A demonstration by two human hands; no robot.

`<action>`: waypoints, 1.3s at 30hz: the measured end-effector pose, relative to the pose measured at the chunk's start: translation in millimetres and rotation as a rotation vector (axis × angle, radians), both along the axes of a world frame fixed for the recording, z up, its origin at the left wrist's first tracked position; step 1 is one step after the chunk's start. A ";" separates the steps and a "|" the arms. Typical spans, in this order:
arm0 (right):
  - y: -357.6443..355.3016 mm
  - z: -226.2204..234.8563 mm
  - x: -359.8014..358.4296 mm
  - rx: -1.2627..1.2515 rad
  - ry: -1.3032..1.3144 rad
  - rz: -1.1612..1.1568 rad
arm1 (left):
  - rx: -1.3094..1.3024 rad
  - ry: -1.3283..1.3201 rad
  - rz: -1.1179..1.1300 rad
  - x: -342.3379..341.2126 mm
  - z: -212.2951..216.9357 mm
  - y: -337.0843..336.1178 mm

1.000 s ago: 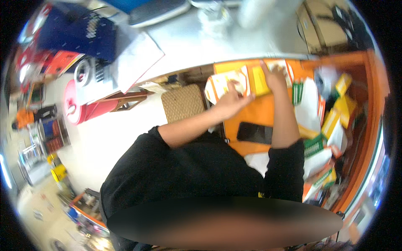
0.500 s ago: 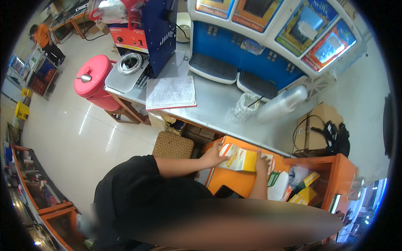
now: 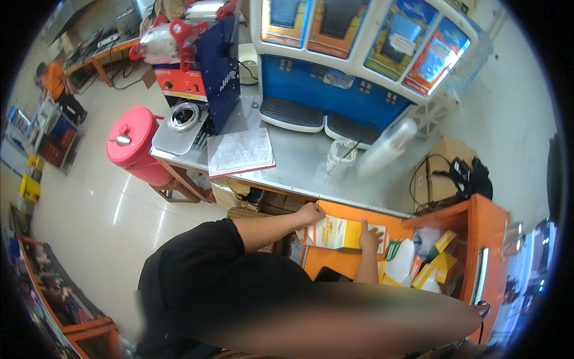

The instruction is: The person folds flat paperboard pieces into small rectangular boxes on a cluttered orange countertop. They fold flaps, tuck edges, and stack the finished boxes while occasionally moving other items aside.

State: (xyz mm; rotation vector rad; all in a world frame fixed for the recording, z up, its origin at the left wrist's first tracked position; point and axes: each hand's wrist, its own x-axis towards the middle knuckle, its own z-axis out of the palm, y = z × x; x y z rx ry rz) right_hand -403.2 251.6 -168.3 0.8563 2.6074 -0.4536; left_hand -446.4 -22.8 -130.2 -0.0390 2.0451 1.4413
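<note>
A white, yellow and orange cardboard food box (image 3: 336, 232) lies on an orange tabletop (image 3: 323, 258) in front of me. My left hand (image 3: 311, 214) is closed in a pinch at the box's upper left end; the exact edge between the fingertips is hard to make out. My right hand (image 3: 371, 238) grips the right end, thumb along the yellow panel and fingers over the white part beyond it. A dark phone (image 3: 330, 274) lies nearer me, partly hidden by my body.
More folded cartons (image 3: 433, 272) and a white packet sit in the orange compartment at right. Behind stands a metal counter (image 3: 299, 173) with a notebook (image 3: 242, 151), stacked plastic cups (image 3: 388, 148), a drink dispenser (image 3: 335, 90) and a cup sealer (image 3: 191, 84). A pink drum (image 3: 133, 140) stands left.
My left hand has gone from spread fingers on the box's left side to a pinch at its upper left. The box's printed face shows more fully. The whole view has shifted slightly.
</note>
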 end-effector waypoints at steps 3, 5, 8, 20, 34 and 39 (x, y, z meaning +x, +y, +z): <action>-11.2 10.2 6.1 0.004 0.075 -0.193 | -0.514 0.597 -0.150 16.1 -0.4 -4.4; -17.7 15.1 9.2 0.042 0.122 -0.187 | -0.811 1.099 -0.293 29.6 -2.0 6.6; -20.9 19.1 12.6 -0.024 0.167 -0.256 | -0.861 1.335 -0.727 44.5 -11.7 30.7; -21.9 30.2 14.0 -0.105 0.110 -0.273 | -0.438 1.143 -0.709 43.0 -61.2 31.9; 45.6 111.9 86.4 0.091 0.331 0.160 | -0.068 1.187 -0.901 30.2 -3.4 47.3; 53.2 148.5 160.0 0.346 -0.167 0.207 | 0.040 0.826 -0.713 4.0 1.6 46.5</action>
